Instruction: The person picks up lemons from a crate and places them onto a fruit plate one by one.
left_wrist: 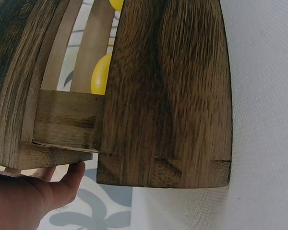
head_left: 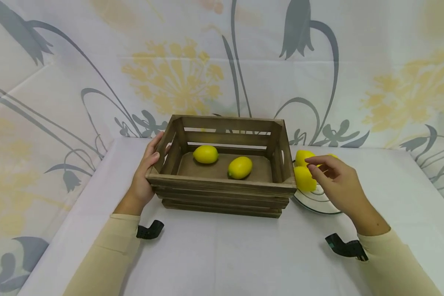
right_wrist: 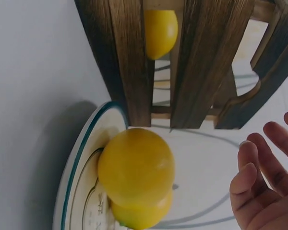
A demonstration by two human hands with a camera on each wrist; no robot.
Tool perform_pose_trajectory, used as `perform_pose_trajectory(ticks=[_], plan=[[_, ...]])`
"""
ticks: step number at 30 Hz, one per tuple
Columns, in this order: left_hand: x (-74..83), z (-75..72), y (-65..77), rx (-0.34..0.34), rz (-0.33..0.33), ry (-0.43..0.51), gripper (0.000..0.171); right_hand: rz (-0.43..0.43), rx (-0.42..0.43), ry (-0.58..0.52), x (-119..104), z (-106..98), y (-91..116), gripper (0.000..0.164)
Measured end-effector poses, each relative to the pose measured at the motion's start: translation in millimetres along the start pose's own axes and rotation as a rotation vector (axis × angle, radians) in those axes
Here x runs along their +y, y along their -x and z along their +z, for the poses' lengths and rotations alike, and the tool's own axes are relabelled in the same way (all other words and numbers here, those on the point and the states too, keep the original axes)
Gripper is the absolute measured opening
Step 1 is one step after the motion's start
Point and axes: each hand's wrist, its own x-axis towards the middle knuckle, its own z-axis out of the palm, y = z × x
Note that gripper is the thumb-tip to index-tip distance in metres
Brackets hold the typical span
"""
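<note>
A brown slatted wooden crate (head_left: 222, 181) stands on the white table with two lemons (head_left: 205, 154) inside. My left hand (head_left: 144, 172) holds its left end, thumb near the rim and a fingertip showing at the handle slot. The left wrist view has that hand (left_wrist: 43, 194) against the crate's end (left_wrist: 163, 96). To the right of the crate, my right hand (head_left: 338, 185) hovers above a plate (head_left: 318, 206) of yellow lemons (head_left: 305, 179). Its fingers bend loosely and hold nothing; in the right wrist view the hand (right_wrist: 266, 187) is apart from the plate's lemons (right_wrist: 137, 165).
The plate, white with a dark green rim (right_wrist: 69, 177), sits close beside the crate's right end. Behind the table hangs a floral cloth (head_left: 207, 74). A black wrist mount (head_left: 150, 230) juts from the left sleeve, another mount (head_left: 347, 246) from the right.
</note>
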Motion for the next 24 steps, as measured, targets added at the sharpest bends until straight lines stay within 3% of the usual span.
perform_pose_trajectory(ticks=[5, 12, 24], plan=[[-1.4, 0.3, -0.4, 0.003, -0.006, 0.003, 0.059, -0.103, 0.038, 0.011, -9, 4, 3, 0.023], [-2.9, -0.6, -0.6, 0.005, 0.008, 0.012, 0.059, -0.168, 0.053, 0.013, -22, 8, 4, 0.026], [-0.8, -0.3, -0.8, 0.006, 0.011, 0.015, 0.058, -0.256, 0.06, -0.167, -45, 10, 10, 0.03]])
